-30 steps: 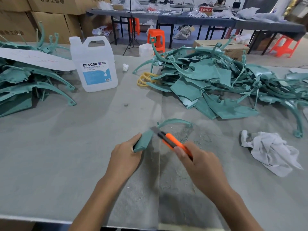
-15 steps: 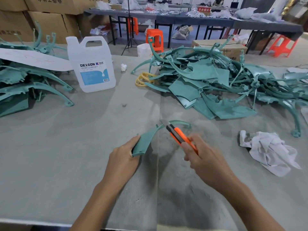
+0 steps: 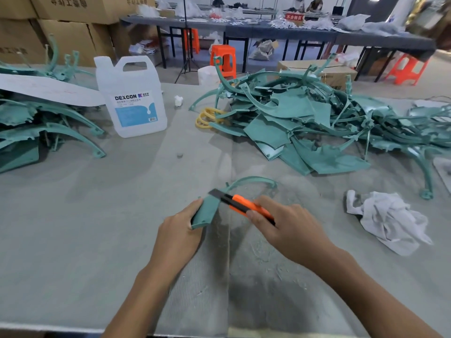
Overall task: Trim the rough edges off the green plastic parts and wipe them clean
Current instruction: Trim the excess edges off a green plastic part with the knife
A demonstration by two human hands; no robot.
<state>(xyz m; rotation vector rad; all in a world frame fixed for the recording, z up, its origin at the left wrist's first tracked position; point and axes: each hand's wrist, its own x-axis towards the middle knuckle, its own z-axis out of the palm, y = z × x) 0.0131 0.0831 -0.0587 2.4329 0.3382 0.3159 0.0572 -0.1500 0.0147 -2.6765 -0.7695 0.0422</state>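
Gripping the wide flat end of one green plastic part [image 3: 206, 212], the left hand [image 3: 179, 231] curls fingers and thumb round it and holds it tilted up off the grey table [image 3: 73, 228]. The part's thin curved arm arcs away to the right, dipping toward the tabletop. The right hand [image 3: 290, 228] is closed round one orange-and-black utility knife [image 3: 240, 203], whose dark blade end lies against the part's upper edge, just above the left thumb. Pale shavings are scattered on the table beneath both hands.

One crumpled white rag [image 3: 388, 220] lies to the right, apart from the knife hand. There are two heaps of similar green pieces: a large heap [image 3: 305, 123] across the far right of the table and a second heap [image 3: 36, 123] at the far left. Between them stands one white jug [image 3: 133, 101] with a blue label. One yellow coil [image 3: 207, 117] lies against the large heap's left edge. Beyond the table, two orange stools [image 3: 223, 59] stand in plain view.
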